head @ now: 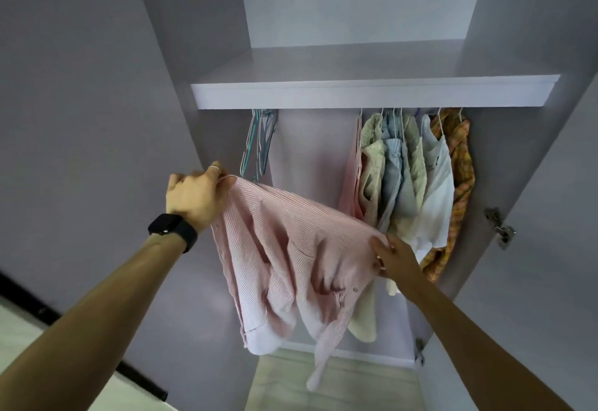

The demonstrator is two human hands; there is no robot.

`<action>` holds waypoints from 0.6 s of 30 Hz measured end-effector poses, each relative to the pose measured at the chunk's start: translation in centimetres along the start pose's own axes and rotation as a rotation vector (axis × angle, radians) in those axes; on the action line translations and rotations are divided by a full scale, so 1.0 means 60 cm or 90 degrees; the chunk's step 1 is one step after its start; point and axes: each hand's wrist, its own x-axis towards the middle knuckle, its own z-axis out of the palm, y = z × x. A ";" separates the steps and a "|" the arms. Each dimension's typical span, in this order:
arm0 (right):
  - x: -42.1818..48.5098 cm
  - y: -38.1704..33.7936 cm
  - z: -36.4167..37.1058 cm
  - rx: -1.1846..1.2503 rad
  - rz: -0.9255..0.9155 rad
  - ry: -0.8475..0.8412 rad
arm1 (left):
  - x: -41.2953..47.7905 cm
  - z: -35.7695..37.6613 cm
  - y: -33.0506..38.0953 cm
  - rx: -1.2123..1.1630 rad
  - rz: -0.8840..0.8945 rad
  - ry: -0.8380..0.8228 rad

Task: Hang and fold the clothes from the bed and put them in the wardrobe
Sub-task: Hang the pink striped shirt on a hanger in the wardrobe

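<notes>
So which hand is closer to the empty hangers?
Left. The left hand is just below and left of the hangers; the right hand is farther, lower right, by the hung clothes. Both hold the shirt.

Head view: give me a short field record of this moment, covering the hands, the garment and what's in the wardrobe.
left hand: grips the top end of the shirt
right hand: pinches the shirt's other edge
shirt: pink striped, held up in front of the open wardrobe, not yet hung
hangers: empty, bunched at the left under the shelf
hung clothes: several garments at the right
watch: black, on the left wrist
</notes>
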 end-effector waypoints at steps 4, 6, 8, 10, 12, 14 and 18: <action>0.008 -0.016 0.008 -0.062 -0.127 0.189 | -0.005 0.014 -0.001 -0.024 -0.005 -0.026; 0.001 -0.032 0.005 -0.148 -0.230 0.229 | -0.008 0.025 -0.005 -0.007 0.002 -0.043; -0.010 -0.045 0.001 -0.289 -0.372 0.187 | -0.010 0.033 -0.012 -0.001 -0.021 -0.077; -0.022 -0.054 -0.003 -0.451 -0.506 0.131 | -0.015 0.039 -0.020 0.019 -0.032 -0.112; -0.029 -0.059 -0.011 -0.568 -0.599 0.087 | -0.022 0.044 -0.027 0.045 -0.020 -0.127; -0.023 -0.064 -0.026 -0.621 -0.605 0.066 | -0.026 0.049 -0.032 0.036 -0.034 -0.129; -0.006 -0.087 -0.036 -0.562 -0.469 0.105 | -0.037 0.060 -0.026 -0.068 -0.144 -0.177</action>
